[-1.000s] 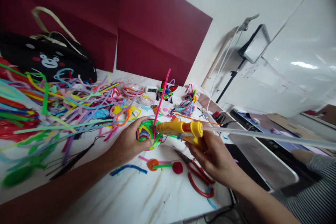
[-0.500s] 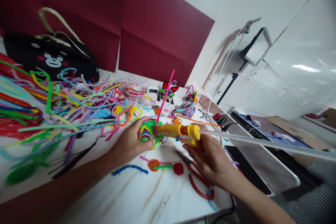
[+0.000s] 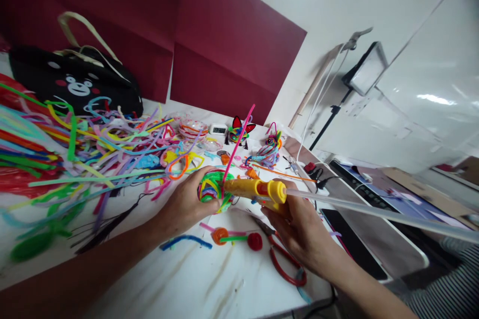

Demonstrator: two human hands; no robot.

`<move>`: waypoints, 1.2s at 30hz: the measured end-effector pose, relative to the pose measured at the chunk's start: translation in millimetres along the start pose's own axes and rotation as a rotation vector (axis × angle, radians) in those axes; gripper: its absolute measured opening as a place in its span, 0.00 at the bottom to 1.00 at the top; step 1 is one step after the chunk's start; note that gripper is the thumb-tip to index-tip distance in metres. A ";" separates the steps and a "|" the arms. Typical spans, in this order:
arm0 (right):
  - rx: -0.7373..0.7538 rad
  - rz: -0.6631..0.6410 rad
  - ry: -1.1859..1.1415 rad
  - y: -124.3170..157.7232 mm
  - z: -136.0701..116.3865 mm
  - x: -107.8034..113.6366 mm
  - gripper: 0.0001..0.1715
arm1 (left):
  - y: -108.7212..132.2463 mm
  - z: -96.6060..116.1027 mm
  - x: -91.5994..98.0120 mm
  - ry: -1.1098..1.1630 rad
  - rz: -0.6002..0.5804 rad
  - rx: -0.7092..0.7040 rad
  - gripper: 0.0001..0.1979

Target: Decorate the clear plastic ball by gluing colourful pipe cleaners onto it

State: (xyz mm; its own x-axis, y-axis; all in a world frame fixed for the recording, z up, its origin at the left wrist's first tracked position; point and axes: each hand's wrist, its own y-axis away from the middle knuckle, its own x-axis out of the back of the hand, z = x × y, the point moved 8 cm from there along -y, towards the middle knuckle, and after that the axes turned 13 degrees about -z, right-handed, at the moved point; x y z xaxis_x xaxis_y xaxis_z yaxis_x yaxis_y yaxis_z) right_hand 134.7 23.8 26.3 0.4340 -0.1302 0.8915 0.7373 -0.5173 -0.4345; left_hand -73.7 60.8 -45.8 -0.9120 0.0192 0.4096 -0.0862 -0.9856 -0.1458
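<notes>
My left hand (image 3: pixel 190 199) grips a round craft piece (image 3: pixel 211 187) wound from green, yellow and other coloured pipe cleaners. A pink pipe cleaner (image 3: pixel 238 143) sticks up from it, leaning right. My right hand (image 3: pixel 297 219) is wrapped around the handle of a yellow glue gun (image 3: pixel 258 189); its nozzle end meets the craft piece by the base of the pink stem. A long clear glue stick (image 3: pixel 359 204) runs out of the gun's back. Below lie red-handled pliers or scissors (image 3: pixel 284 264), an orange coil (image 3: pixel 220 236), a red coil (image 3: pixel 255 241) and a blue pipe cleaner (image 3: pixel 187 242).
Loose pipe cleaners (image 3: pixel 123 149) heap over the left side, before a black bag (image 3: pixel 75 79). At the back stand a small digital clock (image 3: pixel 218 129) and two colourful craft figures, one with red ears (image 3: pixel 239 132). A lamp on a stand (image 3: pixel 368 70) rises at right.
The pink pipe cleaner's tip has shifted slightly right. The view has moved a little; both hands keep their holds, with the glue gun still at the craft piece.
</notes>
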 end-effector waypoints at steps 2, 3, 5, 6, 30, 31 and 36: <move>-0.005 -0.009 -0.025 0.5 0.7 -0.7 0.10 | -0.2 -0.7 -0.4 -0.002 -0.001 0.004 0.34; -0.011 -0.018 -0.042 0.8 1.4 -1.3 0.10 | -0.3 -1.0 -0.4 -0.004 0.001 0.005 0.34; -0.036 -0.038 -0.075 1.3 3.3 -2.1 0.10 | -0.2 -1.1 -0.3 -0.006 0.005 0.001 0.34; -0.052 -0.052 -0.087 1.5 4.2 -2.7 0.10 | -0.1 -0.8 -0.2 -0.008 0.007 -0.002 0.34; -0.052 -0.008 0.010 -0.8 -3.2 -1.7 0.17 | 1.5 1.1 -0.2 -0.029 0.015 -0.014 0.33; -0.055 -0.010 0.018 -1.1 -3.1 -1.9 0.17 | 1.4 0.7 -0.6 -0.029 0.014 -0.014 0.34; -0.028 0.028 0.077 -3.6 -7.8 0.9 0.18 | 0.7 -1.8 -1.8 -0.021 0.026 -0.033 0.35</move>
State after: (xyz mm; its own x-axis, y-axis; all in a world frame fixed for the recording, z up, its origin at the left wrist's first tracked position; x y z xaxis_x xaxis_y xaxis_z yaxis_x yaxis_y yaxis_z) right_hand 128.4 18.9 29.7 0.4125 -0.2091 0.8866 0.7102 -0.5357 -0.4568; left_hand -72.8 60.4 -48.2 -0.9057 -0.0100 0.4238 -0.0762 -0.9796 -0.1859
